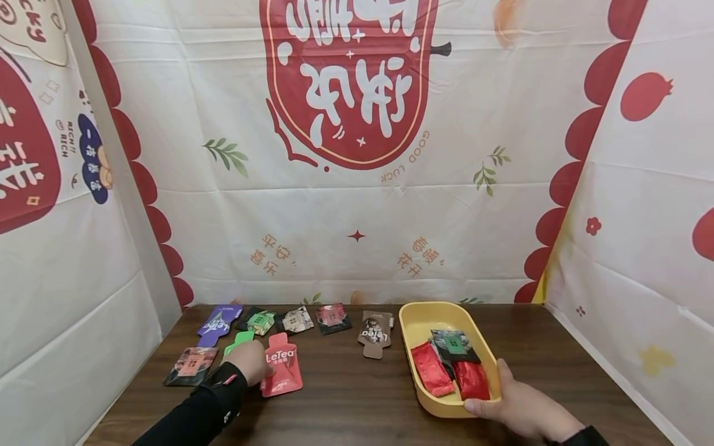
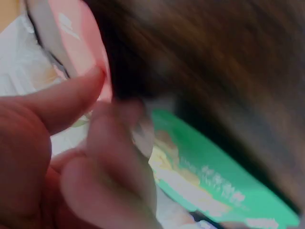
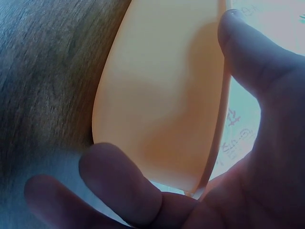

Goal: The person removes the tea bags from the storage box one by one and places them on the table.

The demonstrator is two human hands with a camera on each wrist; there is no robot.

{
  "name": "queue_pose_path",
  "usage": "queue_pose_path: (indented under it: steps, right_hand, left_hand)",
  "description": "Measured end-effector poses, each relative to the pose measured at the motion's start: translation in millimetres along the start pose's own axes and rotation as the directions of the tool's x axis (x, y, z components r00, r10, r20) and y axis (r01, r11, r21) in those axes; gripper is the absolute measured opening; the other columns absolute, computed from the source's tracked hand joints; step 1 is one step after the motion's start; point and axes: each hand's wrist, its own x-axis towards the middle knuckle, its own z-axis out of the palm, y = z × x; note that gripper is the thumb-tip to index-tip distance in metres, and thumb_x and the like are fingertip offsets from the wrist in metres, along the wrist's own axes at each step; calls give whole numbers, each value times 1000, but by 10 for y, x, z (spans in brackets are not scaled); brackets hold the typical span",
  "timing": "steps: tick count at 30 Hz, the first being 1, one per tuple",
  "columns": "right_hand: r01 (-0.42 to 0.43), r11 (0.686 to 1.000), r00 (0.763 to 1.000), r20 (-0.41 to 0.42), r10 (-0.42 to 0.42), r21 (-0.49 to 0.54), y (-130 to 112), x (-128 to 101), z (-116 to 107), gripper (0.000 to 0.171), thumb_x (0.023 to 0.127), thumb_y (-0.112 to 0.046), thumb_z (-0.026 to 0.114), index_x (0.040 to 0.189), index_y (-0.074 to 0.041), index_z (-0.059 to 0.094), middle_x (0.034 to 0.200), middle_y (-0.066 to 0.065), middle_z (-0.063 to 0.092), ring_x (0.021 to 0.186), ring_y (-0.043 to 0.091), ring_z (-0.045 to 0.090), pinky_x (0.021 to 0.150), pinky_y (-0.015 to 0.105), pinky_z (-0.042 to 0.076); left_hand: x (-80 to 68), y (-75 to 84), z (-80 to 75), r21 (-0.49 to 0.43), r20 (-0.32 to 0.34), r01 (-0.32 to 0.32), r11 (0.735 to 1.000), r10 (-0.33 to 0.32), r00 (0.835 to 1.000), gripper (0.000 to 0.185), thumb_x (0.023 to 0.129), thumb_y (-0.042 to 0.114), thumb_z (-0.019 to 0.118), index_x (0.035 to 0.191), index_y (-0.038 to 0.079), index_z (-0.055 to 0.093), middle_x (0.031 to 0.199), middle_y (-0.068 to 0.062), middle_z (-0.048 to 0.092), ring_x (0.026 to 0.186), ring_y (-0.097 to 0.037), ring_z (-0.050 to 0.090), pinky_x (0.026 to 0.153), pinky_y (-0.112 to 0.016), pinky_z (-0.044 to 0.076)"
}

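Note:
At the left of the table, my left hand [image 1: 249, 361] pinches the side edge of a pink-red LeTea sachet [image 1: 286, 375] between thumb and fingertips. The left wrist view, though blurred, shows the thumb against the sachet's edge [image 2: 86, 43]. A green sachet [image 2: 205, 176] lies beside that hand, partly hidden behind it in the head view. Over on the right, my right hand [image 1: 524, 402] holds the near right corner of a yellow plastic tray [image 1: 440, 407], thumb at the rim and fingers around the outer wall. Inside lie two red packets [image 1: 432, 370] and a dark packet with a green label [image 1: 456, 345].
Along the back lie a purple sachet [image 1: 220, 322], several dark tea packets [image 1: 333, 317] and a brown LeTea sachet [image 1: 375, 331]. Another dark packet [image 1: 191, 365] is at the left. A printed white cloth [image 1: 357, 204] encloses the brown table [image 1: 346, 402].

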Motion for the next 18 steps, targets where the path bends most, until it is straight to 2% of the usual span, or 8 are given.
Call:
queue_pose_path:
  steps: [3,10,12,15,18]
  right_hand:
    - [-9,1000,1000,2,9,2,-12,-12,-11,124,83,-64,69,142,22,2,120,41,51,105,48,55,87,70,40]
    - [-24,1000,1000,-3,24,-1,-38,-38,-10,123,82,-66,69,143,20,5,116,38,53,103,46,55,86,69,41]
    - [-27,1000,1000,-3,27,2,-37,-38,-11,122,81,-65,70,143,19,7,117,37,54,103,46,55,86,68,41]
    - [-30,1000,1000,1,30,-8,-29,-30,-15,124,81,-66,70,144,20,6,118,38,52,103,47,54,86,69,41]
    - [-49,999,999,12,49,-10,-28,-19,-25,127,79,-69,70,145,20,6,121,38,51,104,47,54,86,69,41]
  left_hand:
    - [10,15,1,52,-45,-17,999,20,999,28,78,27,84,70,9,64,62,-2,55,58,-20,51,56,-35,41]
    - [26,75,-24,87,-42,-43,995,47,998,21,78,21,84,77,7,67,69,-2,59,62,-21,52,60,-38,46]
    - [24,105,-32,106,-48,-70,992,76,996,17,80,15,80,75,7,66,69,-2,59,62,-21,52,60,-38,46]
    - [31,201,-59,145,-65,-115,983,126,990,14,83,11,74,74,8,64,69,-3,60,61,-20,53,59,-38,47]
    - [55,399,-107,182,-119,-176,967,200,973,18,85,12,70,70,9,62,67,-5,59,60,-20,54,55,-41,48]
